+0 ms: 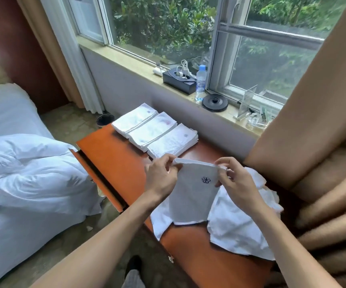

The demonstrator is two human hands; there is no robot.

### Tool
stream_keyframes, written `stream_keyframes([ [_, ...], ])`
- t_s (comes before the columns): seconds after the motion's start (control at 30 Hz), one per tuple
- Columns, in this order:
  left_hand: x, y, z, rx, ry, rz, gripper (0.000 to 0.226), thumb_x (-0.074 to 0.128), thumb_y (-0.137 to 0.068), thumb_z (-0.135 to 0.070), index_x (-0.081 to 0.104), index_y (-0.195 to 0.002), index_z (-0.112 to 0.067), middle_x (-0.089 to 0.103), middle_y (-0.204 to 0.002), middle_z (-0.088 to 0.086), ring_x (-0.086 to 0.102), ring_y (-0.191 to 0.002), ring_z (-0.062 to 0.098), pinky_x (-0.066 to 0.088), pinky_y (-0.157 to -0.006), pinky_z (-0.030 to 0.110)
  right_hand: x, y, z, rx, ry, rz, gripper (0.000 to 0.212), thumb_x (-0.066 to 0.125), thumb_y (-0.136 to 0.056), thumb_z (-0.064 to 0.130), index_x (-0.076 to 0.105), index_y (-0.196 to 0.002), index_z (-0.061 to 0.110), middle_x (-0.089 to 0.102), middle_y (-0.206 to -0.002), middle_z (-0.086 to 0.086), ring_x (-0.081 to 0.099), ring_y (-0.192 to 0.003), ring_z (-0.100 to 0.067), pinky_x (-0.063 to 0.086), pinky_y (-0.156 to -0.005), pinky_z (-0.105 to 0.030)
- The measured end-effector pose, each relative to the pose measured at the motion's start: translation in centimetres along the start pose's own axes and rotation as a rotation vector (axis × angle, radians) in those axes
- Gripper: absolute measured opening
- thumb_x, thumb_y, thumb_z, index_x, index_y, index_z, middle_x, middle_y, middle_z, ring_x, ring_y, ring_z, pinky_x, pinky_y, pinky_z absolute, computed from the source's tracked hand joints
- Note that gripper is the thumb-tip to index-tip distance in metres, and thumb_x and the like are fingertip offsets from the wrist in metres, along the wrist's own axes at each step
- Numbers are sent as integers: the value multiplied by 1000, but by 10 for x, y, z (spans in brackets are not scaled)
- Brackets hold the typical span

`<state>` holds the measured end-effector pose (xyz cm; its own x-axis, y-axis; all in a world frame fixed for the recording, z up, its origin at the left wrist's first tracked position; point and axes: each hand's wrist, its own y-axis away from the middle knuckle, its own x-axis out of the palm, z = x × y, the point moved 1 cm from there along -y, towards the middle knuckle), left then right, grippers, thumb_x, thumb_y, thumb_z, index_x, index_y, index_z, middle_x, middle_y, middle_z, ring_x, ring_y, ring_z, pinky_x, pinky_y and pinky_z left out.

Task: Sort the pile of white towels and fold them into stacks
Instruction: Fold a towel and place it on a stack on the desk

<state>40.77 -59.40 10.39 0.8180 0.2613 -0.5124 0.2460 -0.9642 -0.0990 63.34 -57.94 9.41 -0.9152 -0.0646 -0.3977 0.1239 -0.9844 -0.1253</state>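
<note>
I hold a white towel (192,196) with a dark blue flower emblem up over the orange table (114,161). My left hand (161,175) pinches its top left corner and my right hand (234,179) pinches its top right corner, so it hangs folded in front of me. Beneath and to the right lies a loose pile of unfolded white towels (238,227). At the far end of the table three stacks of folded towels sit side by side: left stack (134,117), middle stack (153,129), right stack (172,142).
A bed with white bedding (22,173) stands to the left of the table. A tan curtain (317,142) hangs close on the right. The windowsill (130,61) carries a black box (179,80), a water bottle (200,82) and a kettle base (215,102). A dark bin (105,119) stands on the floor.
</note>
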Motion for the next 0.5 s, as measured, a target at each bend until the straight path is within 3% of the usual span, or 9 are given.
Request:
stream_keyframes([
  [0.1,-32,-30,33,-40,95,11,9,67,-99,-27,70,-92,-23,72,-89,0,66,-88,22,55,-82,44,47,-27,11,-38,32,-7,20,56,-105,10,57,-96,28,64,-79,10,70,-67,-14,49,-63,-15],
  [0.17,-53,-52,60,-62,132,34,9,65,-100,-27,69,-94,-22,73,-91,-1,67,-87,19,56,-74,37,83,-44,18,-67,108,4,33,53,-102,-4,57,-90,27,64,-84,0,67,-67,-10,47,-65,-14],
  [0.27,-88,-91,102,-108,204,129,11,60,-104,-27,62,-98,-18,73,-93,1,71,-74,19,56,-63,30,137,-74,32,-78,178,14,49,48,-94,-21,58,-85,26,62,-95,-6,67,-73,-16,54,-73,-24],
  [0.33,-109,-120,123,-121,271,184,9,58,-105,-21,59,-102,-13,73,-95,5,73,-69,19,60,-63,34,168,-95,44,-94,192,6,52,46,-92,-22,61,-85,27,61,-98,-5,67,-76,-17,54,-76,-22],
  [0.5,-152,-174,154,-120,343,227,5,59,-104,-13,60,-102,-8,74,-95,8,76,-78,19,61,-71,34,226,-127,66,-89,220,-41,52,51,-92,-16,69,-90,32,60,-103,-1,69,-84,-12,52,-78,-19],
])
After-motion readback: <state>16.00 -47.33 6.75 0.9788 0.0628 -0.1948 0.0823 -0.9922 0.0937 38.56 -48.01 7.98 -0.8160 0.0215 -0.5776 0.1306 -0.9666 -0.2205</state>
